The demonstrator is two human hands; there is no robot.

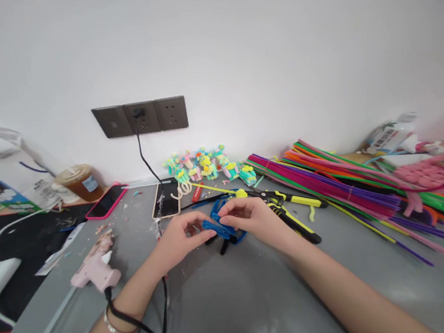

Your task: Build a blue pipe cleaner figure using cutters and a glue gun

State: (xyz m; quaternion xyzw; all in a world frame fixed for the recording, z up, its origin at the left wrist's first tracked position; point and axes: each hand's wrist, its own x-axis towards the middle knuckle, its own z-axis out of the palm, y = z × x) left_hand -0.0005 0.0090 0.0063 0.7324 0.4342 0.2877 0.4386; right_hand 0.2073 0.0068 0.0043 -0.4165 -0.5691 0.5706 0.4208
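Over the middle of the grey table, my left hand (184, 234) and my right hand (254, 220) hold a small shape of bent blue pipe cleaners (223, 231) between them. Thumb and fingertips of each hand are closed on it, the left at its left end and the right at its upper side. Short black pieces (224, 245) show just below the blue shape; whether they join it I cannot tell. Just beyond my right hand lie yellow-and-black pliers (287, 210) and a small yellow piece (241, 192).
Colourful pipe cleaners (341, 190) spread across the right. Several small pastel figures (206, 165) stand by the wall. To the left are a pink glue gun (97, 266) with its black cable near my left arm, a pink-cased phone (107, 202), another phone (166, 199) and a drink cup (81, 182).
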